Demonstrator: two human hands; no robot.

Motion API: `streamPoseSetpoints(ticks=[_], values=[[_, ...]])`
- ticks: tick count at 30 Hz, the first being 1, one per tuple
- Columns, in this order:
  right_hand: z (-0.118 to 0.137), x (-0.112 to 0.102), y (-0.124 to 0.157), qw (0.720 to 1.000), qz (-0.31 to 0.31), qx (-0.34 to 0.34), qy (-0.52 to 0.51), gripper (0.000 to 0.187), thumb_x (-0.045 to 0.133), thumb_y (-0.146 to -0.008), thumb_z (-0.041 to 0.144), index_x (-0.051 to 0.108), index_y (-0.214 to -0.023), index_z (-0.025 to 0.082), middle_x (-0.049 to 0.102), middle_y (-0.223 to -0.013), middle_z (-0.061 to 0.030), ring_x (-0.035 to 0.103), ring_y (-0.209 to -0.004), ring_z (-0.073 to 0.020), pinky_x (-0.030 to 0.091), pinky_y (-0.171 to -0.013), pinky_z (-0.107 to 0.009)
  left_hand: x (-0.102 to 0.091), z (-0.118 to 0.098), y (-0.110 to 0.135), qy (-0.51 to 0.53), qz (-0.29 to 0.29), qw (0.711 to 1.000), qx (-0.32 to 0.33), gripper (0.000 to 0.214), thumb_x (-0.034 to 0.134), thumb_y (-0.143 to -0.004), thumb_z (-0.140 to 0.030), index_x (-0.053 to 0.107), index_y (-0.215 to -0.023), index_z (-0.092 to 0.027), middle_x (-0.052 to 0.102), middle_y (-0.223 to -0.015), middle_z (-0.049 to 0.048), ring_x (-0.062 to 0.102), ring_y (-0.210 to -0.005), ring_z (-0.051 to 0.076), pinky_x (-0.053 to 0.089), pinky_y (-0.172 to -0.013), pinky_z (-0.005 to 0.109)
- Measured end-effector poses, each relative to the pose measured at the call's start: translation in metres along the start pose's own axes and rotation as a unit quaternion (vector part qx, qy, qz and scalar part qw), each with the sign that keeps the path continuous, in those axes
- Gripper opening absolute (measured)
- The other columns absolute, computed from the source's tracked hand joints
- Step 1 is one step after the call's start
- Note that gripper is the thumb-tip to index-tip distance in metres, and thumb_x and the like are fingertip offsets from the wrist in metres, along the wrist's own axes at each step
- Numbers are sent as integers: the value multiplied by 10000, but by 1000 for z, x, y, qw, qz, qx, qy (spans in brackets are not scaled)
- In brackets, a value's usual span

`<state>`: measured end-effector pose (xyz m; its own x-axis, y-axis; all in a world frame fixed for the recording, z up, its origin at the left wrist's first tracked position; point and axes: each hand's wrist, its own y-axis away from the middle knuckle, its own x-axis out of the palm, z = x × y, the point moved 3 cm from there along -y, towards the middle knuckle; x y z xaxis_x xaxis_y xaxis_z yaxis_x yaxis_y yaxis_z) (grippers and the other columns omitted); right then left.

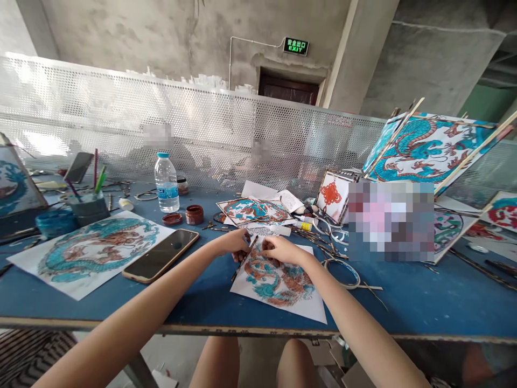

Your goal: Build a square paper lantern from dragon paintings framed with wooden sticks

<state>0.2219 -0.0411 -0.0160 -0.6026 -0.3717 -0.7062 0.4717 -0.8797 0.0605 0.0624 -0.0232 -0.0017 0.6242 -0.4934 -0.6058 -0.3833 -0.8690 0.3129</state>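
A white sheet with a teal and brown dragon painting (278,283) lies on the blue table (424,302) in front of me. My left hand (234,242) and my right hand (280,249) meet at its far edge, fingers pinched. Between them runs a thin dark stick (243,260), slanting down to the left over the paper; both hands appear to grip it. A black phone (160,254) lies just left of my left forearm.
A larger dragon painting (91,250) lies at the left, with a water bottle (167,183), paint jars (194,214) and a brush cup (86,205) behind. Wire rings (343,272), sticks and small paintings clutter the middle. A dragon kite (432,145) leans at the right. A perforated metal screen (121,124) backs the table.
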Motion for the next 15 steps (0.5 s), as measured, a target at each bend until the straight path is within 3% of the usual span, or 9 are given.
streamPoseSetpoints(ticks=[7, 15], values=[[-7, 1, -4, 999, -14, -35, 32, 370, 570, -782, 380, 507, -1113, 228, 555, -678, 18, 493, -513, -113, 365, -446, -201, -1, 3, -4, 5, 1, 1000, 12, 203, 541, -705, -61, 441, -854, -157, 544, -457, -58, 597, -442, 150, 504, -467, 233], [-3, 1, -4, 998, -11, -30, 58, 408, 562, -796, 358, 556, -1181, 224, 611, -751, -23, 514, -544, -125, 396, -507, -227, 1, 1, -3, 12, 4, 1000, 13, 201, 552, -675, -62, 434, -803, -161, 558, -474, -55, 614, -457, 160, 521, -495, 256]])
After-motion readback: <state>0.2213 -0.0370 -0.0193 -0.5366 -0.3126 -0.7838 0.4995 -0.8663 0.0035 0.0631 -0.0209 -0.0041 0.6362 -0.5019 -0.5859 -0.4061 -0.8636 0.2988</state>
